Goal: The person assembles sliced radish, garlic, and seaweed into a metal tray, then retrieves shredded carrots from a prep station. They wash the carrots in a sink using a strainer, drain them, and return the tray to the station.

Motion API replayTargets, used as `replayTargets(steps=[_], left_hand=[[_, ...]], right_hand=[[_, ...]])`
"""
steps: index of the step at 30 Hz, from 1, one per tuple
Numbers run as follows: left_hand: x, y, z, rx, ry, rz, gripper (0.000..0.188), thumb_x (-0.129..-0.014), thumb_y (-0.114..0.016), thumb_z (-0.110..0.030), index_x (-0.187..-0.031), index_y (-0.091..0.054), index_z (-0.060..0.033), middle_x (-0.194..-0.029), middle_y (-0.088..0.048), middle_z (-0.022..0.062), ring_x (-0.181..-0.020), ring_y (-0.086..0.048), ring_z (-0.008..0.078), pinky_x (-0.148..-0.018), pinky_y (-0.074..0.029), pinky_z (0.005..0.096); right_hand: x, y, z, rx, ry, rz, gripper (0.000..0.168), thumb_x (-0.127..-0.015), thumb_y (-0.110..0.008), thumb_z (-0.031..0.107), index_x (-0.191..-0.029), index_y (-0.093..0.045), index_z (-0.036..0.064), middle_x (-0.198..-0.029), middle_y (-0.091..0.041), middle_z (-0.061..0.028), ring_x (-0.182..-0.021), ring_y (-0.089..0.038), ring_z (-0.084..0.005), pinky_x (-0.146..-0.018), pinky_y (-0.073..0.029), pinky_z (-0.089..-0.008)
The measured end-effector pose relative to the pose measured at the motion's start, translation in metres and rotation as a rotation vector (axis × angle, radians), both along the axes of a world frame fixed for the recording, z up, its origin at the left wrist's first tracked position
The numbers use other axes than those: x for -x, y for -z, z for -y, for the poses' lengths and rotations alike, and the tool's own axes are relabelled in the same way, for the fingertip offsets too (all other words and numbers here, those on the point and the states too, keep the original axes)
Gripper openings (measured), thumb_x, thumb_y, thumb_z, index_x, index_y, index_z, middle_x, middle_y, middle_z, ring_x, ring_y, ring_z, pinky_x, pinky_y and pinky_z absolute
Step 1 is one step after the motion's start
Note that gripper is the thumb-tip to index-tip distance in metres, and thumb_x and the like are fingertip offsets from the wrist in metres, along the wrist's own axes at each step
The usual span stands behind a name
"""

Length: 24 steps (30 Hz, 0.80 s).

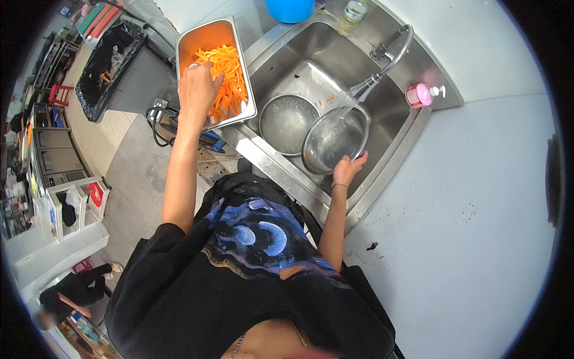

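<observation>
My left hand [197, 85], with a ring on one finger, is over a deep stainless-steel pan [250, 101] of orange carrot strips [228, 74]. Its fingers curl downward, and the fingertips are hidden, so I cannot tell whether they grip any strips. On the right, my right hand [347, 170] grips the near rim of a clear bowl [336, 139]. This bowl is tilted inside the stainless-steel sink [385, 130] and overlaps a round metal bowl [287, 123] that appears to contain water.
A flexible-hose faucet [385, 67] reaches over the sink. Around its edge are a pink pump bottle [419, 95], a clear bottle [352, 18] and a blue container [290, 9]. A black-lined bin [101, 76] stands left. Another person [74, 291] is at lower left.
</observation>
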State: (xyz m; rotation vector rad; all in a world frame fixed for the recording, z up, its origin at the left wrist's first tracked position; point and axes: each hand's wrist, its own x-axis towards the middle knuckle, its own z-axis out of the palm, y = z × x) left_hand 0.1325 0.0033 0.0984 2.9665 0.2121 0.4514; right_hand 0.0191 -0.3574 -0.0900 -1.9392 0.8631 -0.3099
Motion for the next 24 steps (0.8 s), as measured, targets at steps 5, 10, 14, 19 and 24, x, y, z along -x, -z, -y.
replayTargets(steps=[5,10,14,19,24], left_hand=[[0.031,-0.012,-0.017,0.092,-0.078,0.268,0.033,-0.084,-0.069,-0.024,-0.113,-0.068,-0.0092,-0.112,-0.064,0.0149,-0.107,-0.057,0.0331,-0.091,-0.046,0.0441],[0.070,-0.008,-0.058,0.180,-0.147,0.417,0.037,-0.087,-0.066,-0.020,-0.123,-0.064,-0.0115,-0.119,-0.060,0.0147,-0.105,-0.057,0.0292,-0.089,-0.046,0.0387],[0.112,0.011,-0.076,0.476,-0.337,0.322,0.044,-0.089,-0.066,-0.024,-0.131,-0.058,-0.0115,-0.123,-0.056,0.0153,-0.104,-0.056,0.0242,-0.086,-0.046,0.0361],[0.160,0.045,-0.070,0.570,-0.425,0.229,0.044,-0.094,-0.060,-0.026,-0.135,-0.053,-0.0089,-0.124,-0.055,0.0138,-0.100,-0.055,0.0209,-0.082,-0.047,0.0339],[0.195,0.066,-0.054,0.796,-0.541,0.157,0.048,-0.098,-0.054,-0.033,-0.138,-0.049,-0.0073,-0.126,-0.054,0.0138,-0.098,-0.058,0.0191,-0.080,-0.049,0.0307]], right_hand=[[-0.016,-0.026,-0.028,0.461,-0.399,-0.136,0.081,-0.078,-0.057,-0.004,-0.151,-0.025,0.015,-0.136,-0.038,-0.0207,-0.124,-0.039,-0.0433,-0.104,-0.035,-0.0518],[-0.039,0.004,-0.031,0.634,-0.654,-0.176,0.081,-0.078,-0.056,-0.003,-0.147,-0.034,0.031,-0.139,-0.035,-0.0146,-0.127,-0.037,-0.0388,-0.099,-0.041,-0.0511],[-0.060,0.042,-0.040,0.352,-0.597,-0.039,0.081,-0.077,-0.053,-0.008,-0.149,-0.032,0.021,-0.136,-0.035,-0.0204,-0.123,-0.041,-0.0411,-0.102,-0.037,-0.0477],[-0.088,0.117,-0.061,0.050,-0.324,-0.071,0.076,-0.080,-0.048,-0.008,-0.149,-0.030,0.016,-0.135,-0.032,-0.0312,-0.122,-0.041,-0.0482,-0.106,-0.033,-0.0491],[-0.103,0.169,-0.089,-0.145,-0.183,-0.201,0.074,-0.079,-0.055,0.000,-0.149,-0.030,0.010,-0.134,-0.036,-0.0334,-0.121,-0.046,-0.0484,-0.107,-0.036,-0.0472]])
